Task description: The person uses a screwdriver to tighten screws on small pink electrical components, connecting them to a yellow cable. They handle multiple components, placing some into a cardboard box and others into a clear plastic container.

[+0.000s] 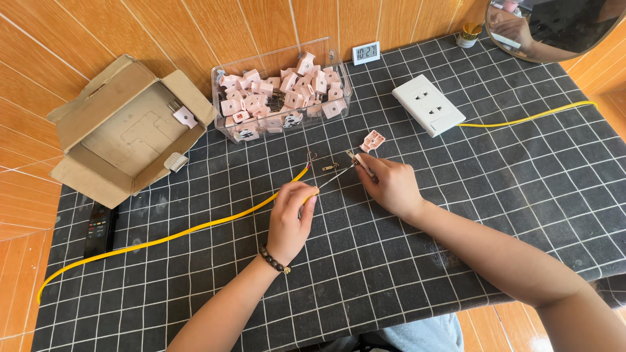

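**A:** Identify the work item and its position.

**B:** A yellow cable (195,228), thin and round, smooth-jacketed. It runs from the near left edge of the table up to the centre, where its stripped end (312,158) shows bare metal strands. The left hand (291,218) is clenched around the cable just short of that end. A dark beaded bracelet (274,259) sits on that wrist.

**A:** And the right hand?

**B:** The right hand (390,186) pinches a slim metal tool (338,173), its tip near the stripped end. The same fingers also hold a small pink plastic part (362,161). A second pink plastic piece (372,140), blocky, lies just beyond the hand.

**A:** Surface and surroundings?

**B:** A black tablecloth (456,261) with a white grid, dusty in patches. Far centre: a clear rectangular plastic bin (282,91) filled with pink plug housings. Far left: an open cardboard box (120,130) holding two white pieces. Far right: a white socket plate (428,104) with a yellow lead (528,118). A small digital clock (366,53) stands against the wooden wall. A black remote (101,228) lies at the left edge. Nothing lies between the hands.
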